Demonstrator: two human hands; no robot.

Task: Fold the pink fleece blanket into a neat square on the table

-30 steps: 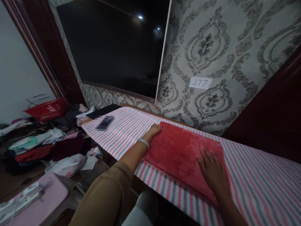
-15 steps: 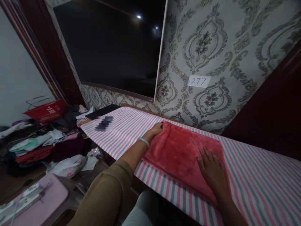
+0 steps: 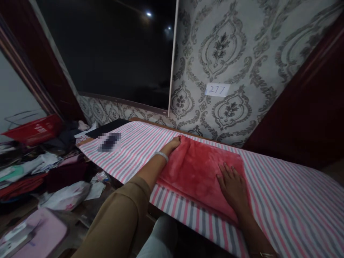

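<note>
A folded red plush cloth point(image 3: 199, 175) lies on a table covered with a pink, grey and white striped cloth point(image 3: 185, 215). At its far left corner, my left hand point(image 3: 175, 143) is closed on the edge, with the fingertips partly hidden by the fabric. A ridge or loose fold runs through the plush beside that hand. My right hand point(image 3: 232, 184) rests flat near the right edge of the plush, fingers stretched out and a little apart. Whether the red cloth is a garment or a blanket I cannot tell.
A blurred-out dark object point(image 3: 109, 142) sits at the table's left end. Heaped clothes point(image 3: 67, 175), a red basket point(image 3: 34, 129) and a pink stool point(image 3: 40, 229) with a power strip are at the left. Behind the table are a large television point(image 3: 113, 53) and a patterned wall.
The view has shifted slightly, so the scene sits further left. My left hand still holds the corner, where the fold looks a little more raised. My right hand stays flat on the plush.
</note>
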